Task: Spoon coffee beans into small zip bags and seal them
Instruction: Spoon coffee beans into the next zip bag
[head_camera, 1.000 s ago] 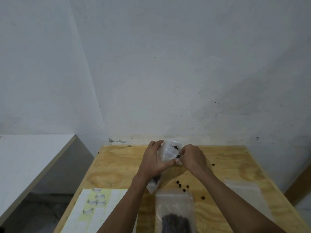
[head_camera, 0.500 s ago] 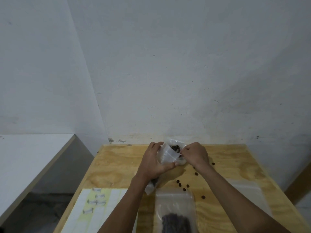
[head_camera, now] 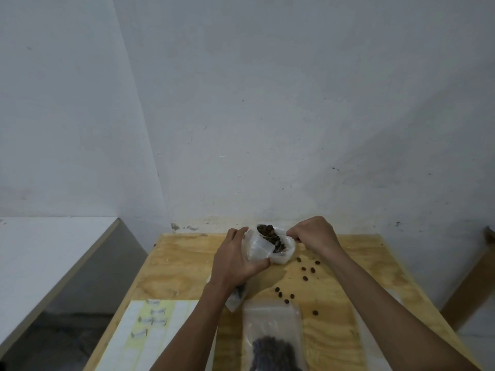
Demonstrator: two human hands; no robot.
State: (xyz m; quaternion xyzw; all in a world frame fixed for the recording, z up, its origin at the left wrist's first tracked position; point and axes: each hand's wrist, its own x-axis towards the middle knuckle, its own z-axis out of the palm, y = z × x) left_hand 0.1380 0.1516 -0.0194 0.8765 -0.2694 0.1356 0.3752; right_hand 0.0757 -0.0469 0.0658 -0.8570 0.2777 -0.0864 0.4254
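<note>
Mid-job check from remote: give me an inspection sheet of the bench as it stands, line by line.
Surface: plywood table, loose coffee beans scattered right of centre.
Job's things: clear cup of beans tipped into a small zip bag; larger bag of beans lying flat at the near edge; another small bag under the left wrist.
Clutter: label sheet at near left.
Grippers: left hand grips the cup and bag; right hand pinches the bag's rim.
Cables: nothing seen.
Surroundings: white wall; white counter to the left.
</note>
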